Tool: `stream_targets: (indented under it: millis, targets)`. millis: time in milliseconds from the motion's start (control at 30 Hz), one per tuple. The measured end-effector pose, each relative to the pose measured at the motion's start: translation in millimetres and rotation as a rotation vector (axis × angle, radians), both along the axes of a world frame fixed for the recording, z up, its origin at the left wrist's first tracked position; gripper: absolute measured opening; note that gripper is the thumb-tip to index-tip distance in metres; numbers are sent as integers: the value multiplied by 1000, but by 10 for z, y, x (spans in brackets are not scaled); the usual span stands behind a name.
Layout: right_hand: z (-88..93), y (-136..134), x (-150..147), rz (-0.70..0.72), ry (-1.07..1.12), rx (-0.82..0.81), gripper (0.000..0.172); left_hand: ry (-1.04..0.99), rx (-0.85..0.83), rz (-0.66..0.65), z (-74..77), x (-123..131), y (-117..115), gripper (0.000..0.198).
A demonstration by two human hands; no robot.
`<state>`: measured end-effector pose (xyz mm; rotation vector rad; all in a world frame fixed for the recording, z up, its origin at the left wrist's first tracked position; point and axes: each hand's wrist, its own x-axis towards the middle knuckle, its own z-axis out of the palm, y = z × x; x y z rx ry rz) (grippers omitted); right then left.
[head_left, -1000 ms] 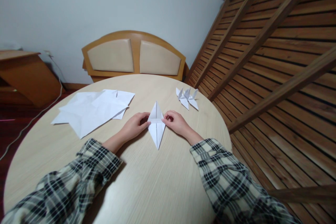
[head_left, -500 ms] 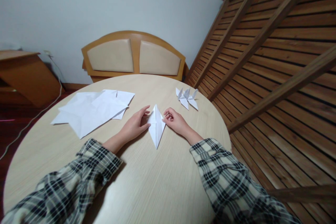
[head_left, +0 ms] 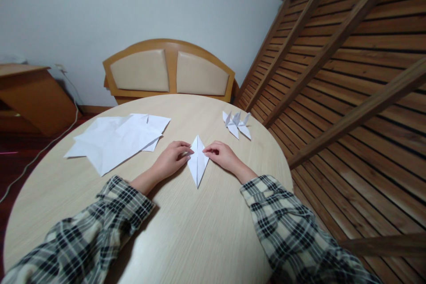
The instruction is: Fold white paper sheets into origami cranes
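A white folded paper diamond (head_left: 197, 166) lies on the table in front of me, one long point toward me and a crease down its middle. My left hand (head_left: 172, 158) pinches its left corner between thumb and fingers. At the right corner, my right hand (head_left: 222, 156) grips the paper edge with thumb and index finger, the other fingers curled. Farther back on the right stand folded white paper figures (head_left: 236, 124) with pointed wings.
Loose white paper sheets (head_left: 116, 142) overlap on the left of the round wooden table (head_left: 186, 239). Behind it is a headboard (head_left: 172, 71) with cream panels. Wooden slats (head_left: 333, 97) lean at the right. A wooden desk (head_left: 36, 97) stands far left.
The fingers of both hands have closed onto the side corners of the paper diamond. My right hand has shifted slightly left, and the diamond's top point sits slightly lower.
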<state>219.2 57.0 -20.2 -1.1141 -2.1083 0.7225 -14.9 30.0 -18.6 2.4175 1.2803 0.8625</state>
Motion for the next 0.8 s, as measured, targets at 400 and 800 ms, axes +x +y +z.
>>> stream_targets:
  millis: [400, 800]
  targets:
    - [-42, 2, -2, 52, 41, -5, 17, 53, 15, -66, 53, 40, -33, 20]
    - [-24, -32, 0, 99, -65, 124, 27, 75, 26, -82, 20, 36, -24, 21]
